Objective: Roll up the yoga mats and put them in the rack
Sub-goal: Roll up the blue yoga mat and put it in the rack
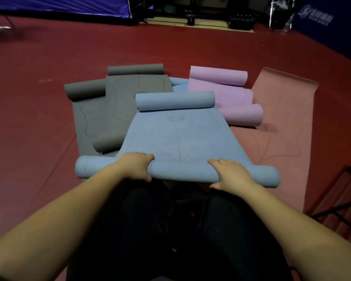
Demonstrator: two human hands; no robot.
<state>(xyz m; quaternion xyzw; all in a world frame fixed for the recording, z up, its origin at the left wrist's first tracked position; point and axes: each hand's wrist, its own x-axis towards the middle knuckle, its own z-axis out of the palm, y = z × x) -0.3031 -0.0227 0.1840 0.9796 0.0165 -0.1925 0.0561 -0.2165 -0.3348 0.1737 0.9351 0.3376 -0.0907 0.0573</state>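
Blue mat [178, 138] lies on the red floor [39, 122] directly ahead of the person, its unrolled length running away from the body; the near end is already a roll whose long axis runs crosswise, left to right, under both hands. Left hand [137, 166] grips the roll left of centre, fingers curled over the top; right hand [229, 173] grips it right of centre, thumb tucked at the near side. Both hands sit about equally near, so the coming push appears to go straight forward toward the curled far end of the same mat. Surface is matte foam with fine ribbing and faint printed lines. Grey mats [109, 110], pink mats [231, 94] and a flat salmon mat [278, 122] lie beyond, partly curled. A dark rack [340, 201] stands at the right edge, near the salmon mat
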